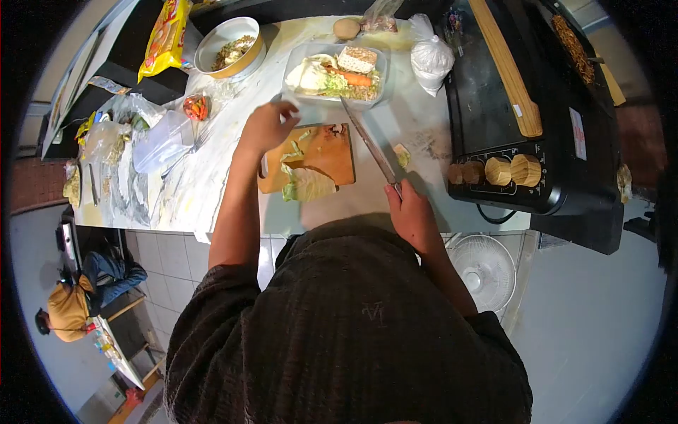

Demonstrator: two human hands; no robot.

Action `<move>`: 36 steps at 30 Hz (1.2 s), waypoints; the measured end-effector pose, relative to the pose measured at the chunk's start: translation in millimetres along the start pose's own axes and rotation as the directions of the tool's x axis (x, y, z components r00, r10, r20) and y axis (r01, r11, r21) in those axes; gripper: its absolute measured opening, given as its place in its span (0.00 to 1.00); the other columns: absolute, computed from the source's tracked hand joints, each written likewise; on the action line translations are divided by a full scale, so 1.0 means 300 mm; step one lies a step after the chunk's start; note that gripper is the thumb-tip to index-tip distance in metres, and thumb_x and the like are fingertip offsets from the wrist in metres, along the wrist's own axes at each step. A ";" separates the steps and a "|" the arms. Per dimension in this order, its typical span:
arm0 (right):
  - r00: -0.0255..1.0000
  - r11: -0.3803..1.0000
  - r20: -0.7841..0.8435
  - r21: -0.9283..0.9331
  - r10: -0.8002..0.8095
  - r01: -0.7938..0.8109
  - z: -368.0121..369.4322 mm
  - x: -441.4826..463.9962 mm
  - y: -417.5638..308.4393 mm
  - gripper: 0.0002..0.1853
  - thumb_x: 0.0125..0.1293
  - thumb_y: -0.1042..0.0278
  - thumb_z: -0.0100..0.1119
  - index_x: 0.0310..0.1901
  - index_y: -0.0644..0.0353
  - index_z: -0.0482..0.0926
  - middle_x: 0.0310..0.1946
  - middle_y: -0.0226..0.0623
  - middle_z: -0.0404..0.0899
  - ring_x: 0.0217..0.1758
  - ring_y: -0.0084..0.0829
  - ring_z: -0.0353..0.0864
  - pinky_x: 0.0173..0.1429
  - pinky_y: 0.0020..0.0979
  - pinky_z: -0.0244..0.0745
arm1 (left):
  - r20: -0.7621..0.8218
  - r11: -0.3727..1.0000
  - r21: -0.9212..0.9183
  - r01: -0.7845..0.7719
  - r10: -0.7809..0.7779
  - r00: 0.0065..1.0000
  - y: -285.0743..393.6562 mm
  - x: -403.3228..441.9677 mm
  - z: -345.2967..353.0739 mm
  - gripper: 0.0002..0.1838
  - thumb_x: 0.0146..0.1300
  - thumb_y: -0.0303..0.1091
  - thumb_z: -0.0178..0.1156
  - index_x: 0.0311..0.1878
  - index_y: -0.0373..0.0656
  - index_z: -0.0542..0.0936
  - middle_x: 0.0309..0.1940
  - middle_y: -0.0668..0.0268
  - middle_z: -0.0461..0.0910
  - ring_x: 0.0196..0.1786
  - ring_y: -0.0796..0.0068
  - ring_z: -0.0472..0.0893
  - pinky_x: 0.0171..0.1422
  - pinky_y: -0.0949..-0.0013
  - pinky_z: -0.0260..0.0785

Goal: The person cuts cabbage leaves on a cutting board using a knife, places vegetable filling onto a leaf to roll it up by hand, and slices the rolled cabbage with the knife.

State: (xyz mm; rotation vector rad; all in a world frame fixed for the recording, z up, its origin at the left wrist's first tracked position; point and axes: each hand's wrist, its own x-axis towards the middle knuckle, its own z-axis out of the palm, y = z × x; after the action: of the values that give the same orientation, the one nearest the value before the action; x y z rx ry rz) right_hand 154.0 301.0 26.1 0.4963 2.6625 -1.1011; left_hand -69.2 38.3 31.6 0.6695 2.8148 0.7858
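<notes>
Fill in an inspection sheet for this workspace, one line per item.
Surface: marbled counter, a loose leaf scrap right of the board.
Job's things: wooden cutting board bearing cut leaves; clear tub of vegetables beyond it.
Clutter: plastic bags at left; pot, yellow packet and white-filled bag around the far side.
Hands: left hand empty, by the board; right hand grips the knife.
Cables: black cord below the black appliance.
Surroundings: floor fan; seated person at left.
</notes>
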 end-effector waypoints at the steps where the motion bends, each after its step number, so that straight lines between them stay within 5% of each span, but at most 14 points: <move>1: 1.000 1.000 0.007 -0.010 -0.007 0.007 0.002 -0.001 0.001 0.21 0.76 0.49 0.49 0.40 0.63 0.72 0.30 0.58 0.81 0.37 0.65 0.80 0.41 0.59 0.74 | 0.133 0.997 -0.023 0.079 -0.075 0.988 -0.011 -0.038 -0.001 0.15 0.57 0.32 0.67 0.49 0.43 0.86 0.39 0.55 0.86 0.45 0.53 0.85 0.52 0.58 0.76; 5: 0.999 0.998 0.033 -0.059 0.024 -0.022 0.007 -0.002 -0.017 0.20 0.76 0.49 0.50 0.40 0.62 0.72 0.30 0.58 0.81 0.38 0.65 0.80 0.41 0.58 0.74 | 0.272 0.994 -0.109 0.013 0.017 0.962 -0.073 -0.122 0.042 0.23 0.48 0.25 0.70 0.52 0.45 0.84 0.50 0.54 0.82 0.53 0.54 0.81 0.59 0.60 0.74; 11: 0.997 0.999 0.073 -0.040 0.004 -0.001 -0.008 0.007 -0.056 0.20 0.75 0.50 0.51 0.41 0.62 0.72 0.31 0.57 0.81 0.40 0.63 0.81 0.42 0.57 0.74 | 0.233 0.987 -0.131 -0.098 0.126 0.964 -0.139 -0.136 0.076 0.20 0.49 0.29 0.71 0.48 0.45 0.86 0.46 0.54 0.81 0.50 0.54 0.81 0.58 0.60 0.74; 18: 0.996 0.997 0.085 -0.079 0.000 0.007 -0.014 0.017 -0.058 0.19 0.75 0.50 0.51 0.42 0.62 0.72 0.31 0.57 0.81 0.39 0.63 0.81 0.42 0.56 0.73 | 0.232 0.995 -0.093 0.020 0.002 0.973 -0.087 -0.167 0.043 0.14 0.53 0.34 0.72 0.44 0.46 0.87 0.45 0.59 0.83 0.50 0.56 0.82 0.57 0.61 0.74; 23: 0.998 1.000 0.058 -0.011 0.004 -0.003 -0.006 0.020 -0.046 0.19 0.75 0.52 0.53 0.41 0.65 0.73 0.31 0.58 0.80 0.41 0.63 0.79 0.42 0.53 0.71 | 0.142 0.999 -0.006 -0.037 0.038 0.989 -0.086 -0.186 0.052 0.09 0.51 0.34 0.72 0.35 0.42 0.87 0.43 0.57 0.83 0.47 0.55 0.82 0.55 0.59 0.74; 30: 0.997 0.998 0.059 -0.051 0.048 -0.045 0.000 0.011 -0.051 0.20 0.75 0.52 0.53 0.39 0.65 0.72 0.31 0.58 0.79 0.41 0.64 0.78 0.42 0.53 0.71 | 0.149 0.999 0.053 -0.006 -0.002 0.989 -0.066 -0.188 0.075 0.09 0.52 0.33 0.70 0.34 0.37 0.86 0.42 0.57 0.83 0.46 0.55 0.82 0.53 0.59 0.74; 32: 0.999 0.997 0.028 -0.063 0.035 -0.033 0.004 0.005 -0.049 0.20 0.75 0.52 0.53 0.39 0.65 0.72 0.30 0.58 0.79 0.41 0.64 0.79 0.41 0.53 0.71 | 0.027 0.997 -0.073 0.023 -0.021 0.999 -0.060 -0.173 0.092 0.10 0.54 0.33 0.69 0.36 0.38 0.86 0.42 0.56 0.82 0.45 0.53 0.82 0.53 0.58 0.75; 36: 0.999 0.998 0.037 -0.053 0.033 -0.031 0.003 0.007 -0.050 0.20 0.75 0.53 0.53 0.39 0.66 0.72 0.30 0.58 0.79 0.40 0.63 0.79 0.41 0.52 0.71 | -0.084 0.999 -0.028 0.016 -0.019 0.996 -0.047 -0.116 0.122 0.10 0.58 0.36 0.66 0.36 0.40 0.85 0.42 0.58 0.82 0.45 0.55 0.82 0.52 0.58 0.75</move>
State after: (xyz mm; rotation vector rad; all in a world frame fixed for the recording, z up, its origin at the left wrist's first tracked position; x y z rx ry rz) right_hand 146.3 291.0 34.4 0.5015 2.6333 -1.0193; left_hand -34.2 28.5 -6.2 0.6207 2.8754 0.8676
